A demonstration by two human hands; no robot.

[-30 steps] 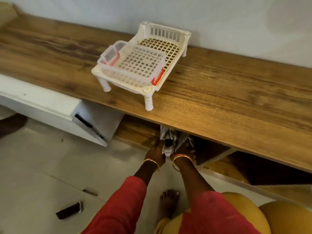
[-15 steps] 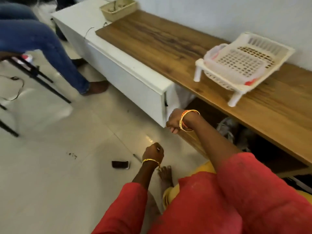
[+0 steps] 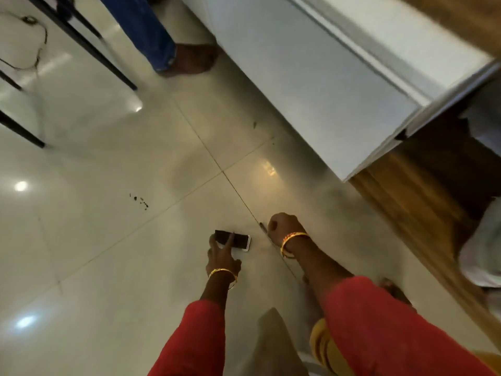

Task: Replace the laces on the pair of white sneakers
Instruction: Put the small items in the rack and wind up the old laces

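Having left the sneakers under the bench, the left hand [image 3: 222,256] is now laying straight fingers on a phone [image 3: 235,240] on the floor [image 3: 108,240], while the right hand [image 3: 283,229], at its 3 o'clock, is curling closed, so relacing is stalling.

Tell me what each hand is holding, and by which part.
The left hand touches the dark flat phone on the floor, fingers on its left end. The right hand is fisted; whether it holds anything cannot be told.

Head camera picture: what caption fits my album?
Left hand touches a phone on the floor; right hand curled beside it.
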